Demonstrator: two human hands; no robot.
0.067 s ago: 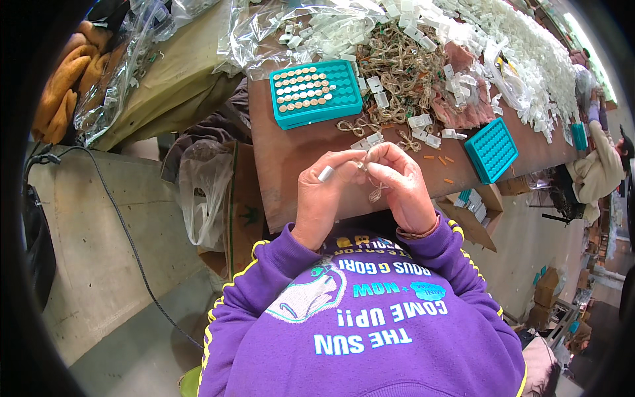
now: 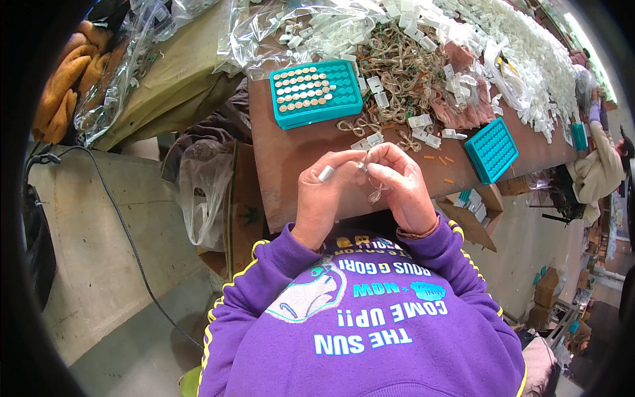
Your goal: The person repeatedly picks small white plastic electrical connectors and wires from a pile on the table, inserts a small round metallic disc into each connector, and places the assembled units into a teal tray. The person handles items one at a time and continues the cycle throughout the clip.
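So the small white piece (image 2: 326, 173) is held in the left hand (image 2: 323, 195), tucked against the fingers over the near part of the table (image 2: 284, 162), while the right hand (image 2: 405, 182) is closed in a pinch on a thin looped cord (image 2: 377, 193), which is left dangling below the fingertips. The two hands are brought together at the tips, and whatever tiny bit is gripped there is mostly covered by the fingers, so its shape can't be made out. Space is pretty tight on the far side: loose white plastic cases (image 2: 376, 139) are scattered just beyond the fingertips, and behind them a tangled pile of cords (image 2: 397, 73) is heaped up, with a pinkish cloth (image 2: 456, 102) bunched at its right. Farther right, a huge mound of white pieces (image 2: 529, 63) is spread out. To the far left, a teal tray (image 2: 317, 119) is partly filled with rows of round discs (image 2: 301, 91), and another teal tray (image 2: 491, 151) is set on the right, with small orange bits (image 2: 443, 160) strewn beside it. Below the right edge, an open cardboard box (image 2: 489, 225) is parked, and a clear plastic bag (image 2: 204, 195) is hung off to the left.
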